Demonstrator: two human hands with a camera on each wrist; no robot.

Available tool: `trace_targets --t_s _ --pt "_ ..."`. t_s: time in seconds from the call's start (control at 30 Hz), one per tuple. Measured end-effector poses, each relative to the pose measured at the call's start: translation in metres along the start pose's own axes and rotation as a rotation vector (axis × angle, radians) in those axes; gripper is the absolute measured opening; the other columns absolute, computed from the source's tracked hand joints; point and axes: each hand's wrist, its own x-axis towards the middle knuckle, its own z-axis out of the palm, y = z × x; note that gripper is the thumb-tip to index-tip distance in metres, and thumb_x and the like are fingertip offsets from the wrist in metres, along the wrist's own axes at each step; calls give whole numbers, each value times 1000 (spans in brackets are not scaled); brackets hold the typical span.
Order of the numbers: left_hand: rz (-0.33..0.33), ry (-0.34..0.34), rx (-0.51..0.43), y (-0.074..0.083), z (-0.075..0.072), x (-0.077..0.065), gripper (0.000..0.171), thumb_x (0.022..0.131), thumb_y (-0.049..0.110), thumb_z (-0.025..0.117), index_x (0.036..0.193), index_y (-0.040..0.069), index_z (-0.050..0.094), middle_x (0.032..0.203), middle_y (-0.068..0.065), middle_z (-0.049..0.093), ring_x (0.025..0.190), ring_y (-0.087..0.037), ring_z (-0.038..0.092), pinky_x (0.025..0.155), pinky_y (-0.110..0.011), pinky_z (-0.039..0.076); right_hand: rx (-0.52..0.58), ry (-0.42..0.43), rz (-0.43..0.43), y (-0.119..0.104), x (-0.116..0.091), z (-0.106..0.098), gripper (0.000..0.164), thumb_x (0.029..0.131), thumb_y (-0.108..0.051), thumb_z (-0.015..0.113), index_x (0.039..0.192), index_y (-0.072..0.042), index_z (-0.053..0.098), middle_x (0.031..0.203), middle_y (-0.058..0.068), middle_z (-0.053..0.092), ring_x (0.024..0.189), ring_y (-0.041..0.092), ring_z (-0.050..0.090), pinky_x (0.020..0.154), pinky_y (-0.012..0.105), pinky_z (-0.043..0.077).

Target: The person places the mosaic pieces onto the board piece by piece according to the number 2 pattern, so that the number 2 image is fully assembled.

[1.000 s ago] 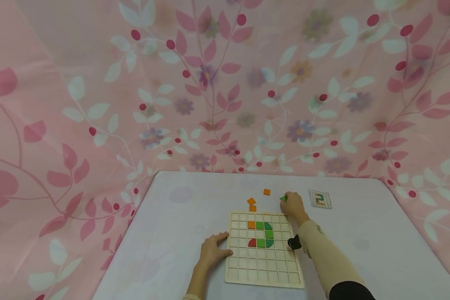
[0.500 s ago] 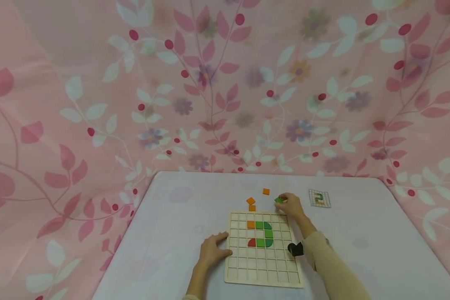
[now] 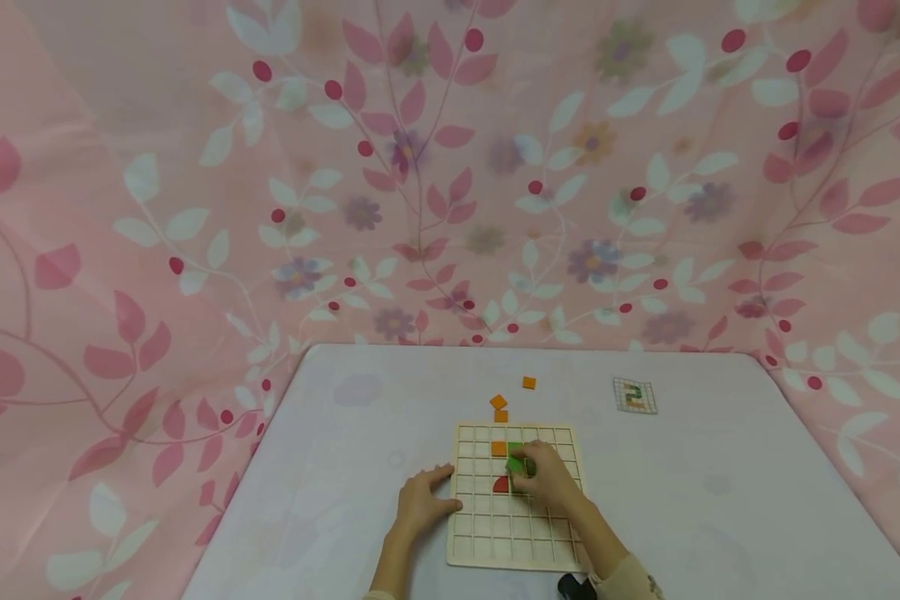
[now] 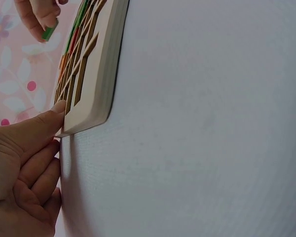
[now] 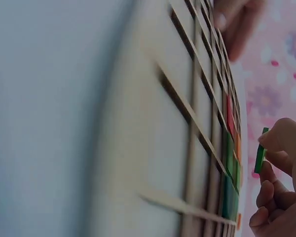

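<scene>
The pale wooden grid board (image 3: 489,527) lies on the table with a few coloured tiles in its cells. Over its middle, my right hand (image 3: 551,479) pinches a small green square tile (image 5: 261,150) between thumb and fingers, apart from the board in the right wrist view. An orange square tile (image 3: 498,448) and a red quarter-round tile (image 3: 501,484) show in the cells; the right hand mostly covers the green ones. At the board's left edge my left hand (image 3: 422,502) has its thumb resting on the rim (image 4: 89,106), with index finger reaching the edge farther up.
Behind the board are loose orange tiles, one (image 3: 529,382) farther back and two close together (image 3: 500,416). A small pattern card (image 3: 635,396) with a gridded figure lies at the back right. A pink floral cloth (image 3: 487,237) hangs behind the white table (image 3: 375,417).
My right hand has carried the green tile from behind the board's far right corner, left and nearer, to over the board's middle. My left hand stays at the edge.
</scene>
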Motion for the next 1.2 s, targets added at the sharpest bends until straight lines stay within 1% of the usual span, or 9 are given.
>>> trace_targets --t_s 0.17,0.27,0.37,0.5,0.73,0.83,0.93,1.07,1.2 --pt "1 2 16 0 0 1 59 65 20 83 119 5 64 125 -19 59 118 -53 46 96 -65 33 -28 -101 39 -16 -19 13 28 71 -4 69 99 -2 68 96 5 60 87 17 53 70 26 49" --pt "-1 2 24 0 0 0 59 65 20 83 119 5 64 125 -19 59 118 -52 47 96 -65 34 -28 -115 22 -20 -22 17 27 72 -2 69 99 -3 69 95 4 59 87 16 53 71 26 49" --pt "1 -5 23 0 -1 1 60 65 19 83 119 4 63 125 -19 59 118 -52 47 96 -64 34 -33 -120 -12 -23 -22 18 24 75 -2 71 99 -2 70 95 4 61 88 19 54 74 29 49" --pt "-9 -13 14 1 -1 0 60 65 19 83 120 4 63 125 -20 58 118 -51 47 97 -63 34 -51 -139 -41 -24 -23 19 21 80 -7 72 100 -3 71 98 2 64 92 21 55 79 36 48" --pt "-6 -11 23 3 0 0 60 65 20 83 119 5 63 125 -19 59 118 -53 46 97 -66 31 -150 -93 -102 -21 -27 23 21 79 -11 73 99 -7 73 96 0 64 87 18 52 76 36 46" --pt "0 -6 24 2 1 0 59 65 19 83 119 5 64 125 -19 59 118 -53 46 97 -66 32 -196 -97 -108 -21 -29 22 21 79 -12 73 100 -9 73 95 -1 63 86 17 51 75 36 45" --pt "7 -2 29 1 2 0 59 65 20 83 118 5 64 125 -18 59 117 -54 46 96 -66 32 -209 -117 -93 -22 -33 20 21 78 -13 74 99 -11 75 94 -3 61 85 15 48 74 36 44" --pt "4 2 30 1 2 0 59 64 19 83 118 4 64 125 -18 59 117 -54 46 96 -66 33 -202 -114 -87 -23 -36 19 20 77 -13 74 98 -13 76 92 -5 58 83 13 46 72 35 42" --pt "-4 7 32 0 2 0 59 64 19 84 119 5 64 125 -18 59 117 -55 45 96 -65 33 -226 -49 -120 -20 -35 22 19 74 -16 77 93 -14 76 90 -4 61 82 12 49 71 35 43"
